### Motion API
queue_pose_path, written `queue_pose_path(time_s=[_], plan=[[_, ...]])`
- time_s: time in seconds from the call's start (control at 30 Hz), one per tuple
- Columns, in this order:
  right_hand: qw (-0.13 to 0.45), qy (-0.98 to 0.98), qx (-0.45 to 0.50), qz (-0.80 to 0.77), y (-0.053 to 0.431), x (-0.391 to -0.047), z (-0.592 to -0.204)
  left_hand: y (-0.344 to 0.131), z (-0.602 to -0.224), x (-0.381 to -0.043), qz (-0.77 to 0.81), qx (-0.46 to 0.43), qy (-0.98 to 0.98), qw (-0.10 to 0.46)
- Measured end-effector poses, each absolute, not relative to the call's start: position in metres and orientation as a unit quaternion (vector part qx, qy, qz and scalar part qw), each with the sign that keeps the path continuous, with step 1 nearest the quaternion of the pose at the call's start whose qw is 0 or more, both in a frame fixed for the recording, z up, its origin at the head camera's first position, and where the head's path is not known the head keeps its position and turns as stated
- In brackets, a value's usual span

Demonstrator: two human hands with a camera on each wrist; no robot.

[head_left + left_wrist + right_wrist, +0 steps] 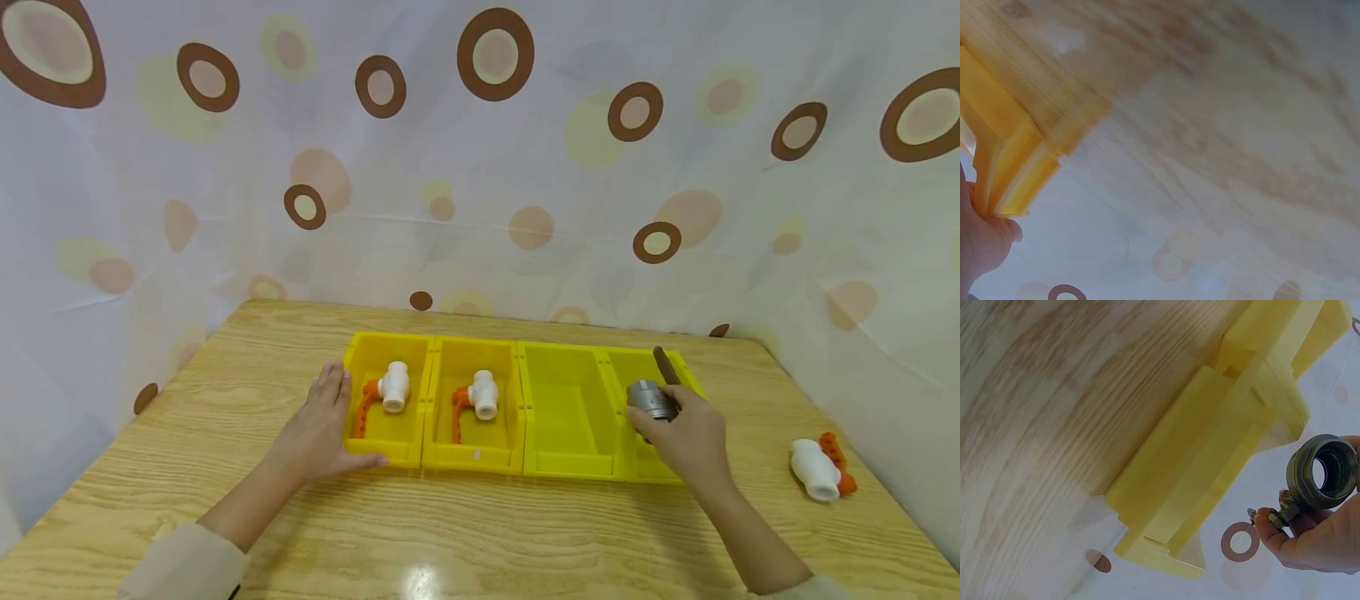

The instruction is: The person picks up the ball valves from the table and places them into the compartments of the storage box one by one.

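My right hand [692, 435] grips a metal ball valve [648, 399] with a brown lever, above the rightmost yellow bin [628, 365]. In the right wrist view, the threaded round opening of the valve [1301, 474] shows, with my fingers around its stem side. My left hand [313, 433] rests with extended fingers along the outer left side of the leftmost yellow bin [408, 348], its thumb at the front edge. One white plastic ball valve [395, 386] with an orange handle lies in that bin. A similar white valve [485, 394] lies in the second bin.
Four yellow bins stand joined in a row; the third bin [562, 392] holds nothing visible. Another white valve with an orange handle [813, 469] lies on the wooden table [480, 533] at the right. Behind the table hangs a patterned cloth [480, 167].
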State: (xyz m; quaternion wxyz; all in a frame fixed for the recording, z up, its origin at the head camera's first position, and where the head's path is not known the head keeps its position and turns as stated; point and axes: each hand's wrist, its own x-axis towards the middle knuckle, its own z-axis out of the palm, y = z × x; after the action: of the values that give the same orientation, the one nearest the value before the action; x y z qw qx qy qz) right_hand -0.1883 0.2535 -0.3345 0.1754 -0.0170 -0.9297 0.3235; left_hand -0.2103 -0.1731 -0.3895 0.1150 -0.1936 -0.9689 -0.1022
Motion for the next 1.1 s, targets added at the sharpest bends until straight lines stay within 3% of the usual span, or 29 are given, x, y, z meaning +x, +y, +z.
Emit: queue_pose_path(time_s=[1.1], plan=[[0.173, -0.921, 0.011, 0.348, 0.207, -0.193, -0.338, -0.172, -0.388, -0.209, -0.099, -0.188, -0.970, 0.116]])
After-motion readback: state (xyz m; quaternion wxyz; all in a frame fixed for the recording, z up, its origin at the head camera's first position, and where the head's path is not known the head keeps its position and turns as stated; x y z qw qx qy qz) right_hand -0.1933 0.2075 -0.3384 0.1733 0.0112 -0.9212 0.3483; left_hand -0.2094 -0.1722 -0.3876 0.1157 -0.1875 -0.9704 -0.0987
